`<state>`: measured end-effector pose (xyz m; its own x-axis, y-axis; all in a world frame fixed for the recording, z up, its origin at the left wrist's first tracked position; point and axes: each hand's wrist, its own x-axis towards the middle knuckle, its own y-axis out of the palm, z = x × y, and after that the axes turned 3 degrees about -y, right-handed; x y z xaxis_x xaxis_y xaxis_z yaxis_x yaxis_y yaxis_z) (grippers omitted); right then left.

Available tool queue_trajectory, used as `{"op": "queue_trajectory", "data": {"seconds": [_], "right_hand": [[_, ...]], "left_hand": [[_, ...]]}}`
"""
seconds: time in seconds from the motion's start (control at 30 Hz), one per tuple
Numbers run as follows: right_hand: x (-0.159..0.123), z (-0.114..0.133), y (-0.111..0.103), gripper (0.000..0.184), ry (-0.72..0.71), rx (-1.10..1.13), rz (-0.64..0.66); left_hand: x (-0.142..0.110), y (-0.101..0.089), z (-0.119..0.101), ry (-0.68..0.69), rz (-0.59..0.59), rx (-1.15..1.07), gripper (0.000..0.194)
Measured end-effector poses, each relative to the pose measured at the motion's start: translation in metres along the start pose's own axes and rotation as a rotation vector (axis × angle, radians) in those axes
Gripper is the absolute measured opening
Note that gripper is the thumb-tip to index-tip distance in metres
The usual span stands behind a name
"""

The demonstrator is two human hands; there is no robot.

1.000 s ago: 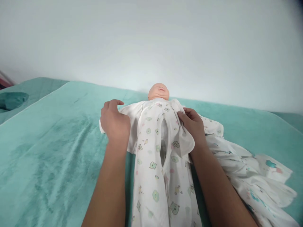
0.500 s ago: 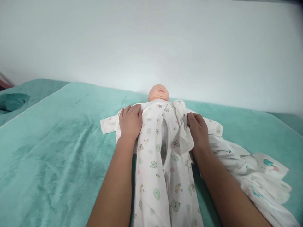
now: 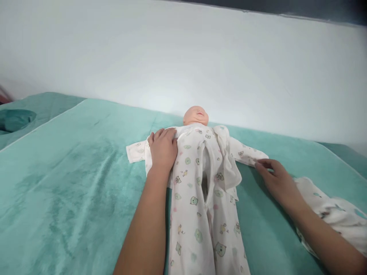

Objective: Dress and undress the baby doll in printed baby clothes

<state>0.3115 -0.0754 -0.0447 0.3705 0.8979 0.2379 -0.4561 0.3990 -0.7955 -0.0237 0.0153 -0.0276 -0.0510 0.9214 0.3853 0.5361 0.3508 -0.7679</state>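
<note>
A baby doll lies on its back, dressed in a white romper printed with small green animals. Its front has a long oval opening, and a loose flap is folded over on the right side. My left hand rests flat on the doll's chest and shoulder at the left, fingers stretched out. At the right, my right hand has thumb and forefinger closed on the end of the sleeve. The left sleeve lies stretched outward beside my left hand.
A heap of white printed baby clothes lies at the right, partly behind my right forearm. A turquoise plush sheet covers the surface. Beyond the doll's head rises a white wall.
My right hand has moved right, from the flap on the chest to the sleeve's end. The white clothes heap has shifted right, away from the doll. My left hand stays on the chest.
</note>
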Motion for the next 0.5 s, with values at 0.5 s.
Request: {"op": "queue_trajectory", "data": {"seconds": [0.5], "right_hand": [[0.051,0.03,0.018,0.038,0.108,0.037,-0.079]], "left_hand": [[0.003,-0.007,0.001,-0.073,-0.034,0.044,0.047]]}}
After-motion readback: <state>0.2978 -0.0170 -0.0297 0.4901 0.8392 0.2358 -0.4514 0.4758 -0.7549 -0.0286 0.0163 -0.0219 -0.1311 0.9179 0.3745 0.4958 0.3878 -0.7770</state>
